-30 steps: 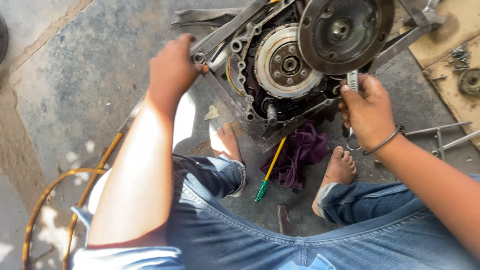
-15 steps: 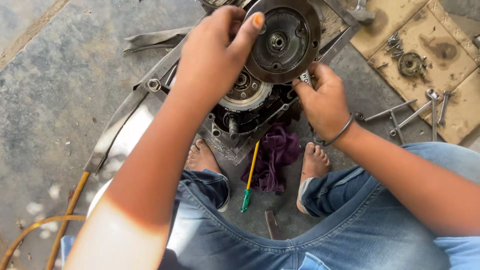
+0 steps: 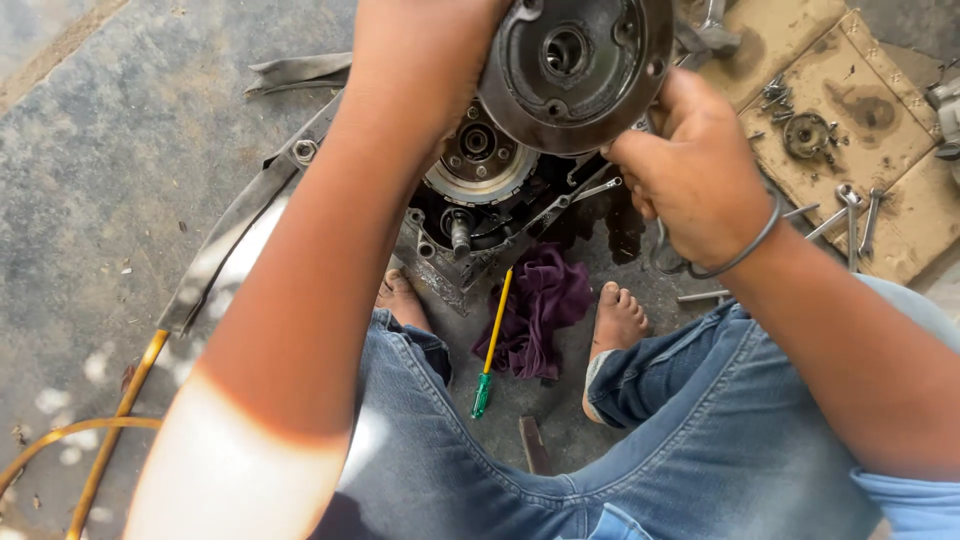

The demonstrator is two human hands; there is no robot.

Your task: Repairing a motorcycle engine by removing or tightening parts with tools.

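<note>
A round dark metal clutch cover [image 3: 575, 65] is lifted above an open engine case [image 3: 480, 205] that lies on the concrete floor. My left hand [image 3: 425, 45] grips the cover's left rim, with the forearm running down across the view. On the cover's right side, my right hand [image 3: 690, 165] has its fingers curled at the cover's lower edge, a thin bangle on the wrist. Inside the case a silver clutch plate [image 3: 480, 160] shows below the cover. My bare feet [image 3: 615, 320] rest just in front of the engine.
A yellow-shafted screwdriver with a green handle [image 3: 490, 345] lies beside a purple rag [image 3: 545, 305] between my feet. Cardboard [image 3: 850, 150] at right holds small parts and spanners [image 3: 850, 205]. A yellow hose [image 3: 110, 430] curves at lower left. A grey metal strip [image 3: 295, 70] lies at the back.
My left hand moved from the case's left edge onto the round cover. Both hands have brought the cover up nearer the camera.
</note>
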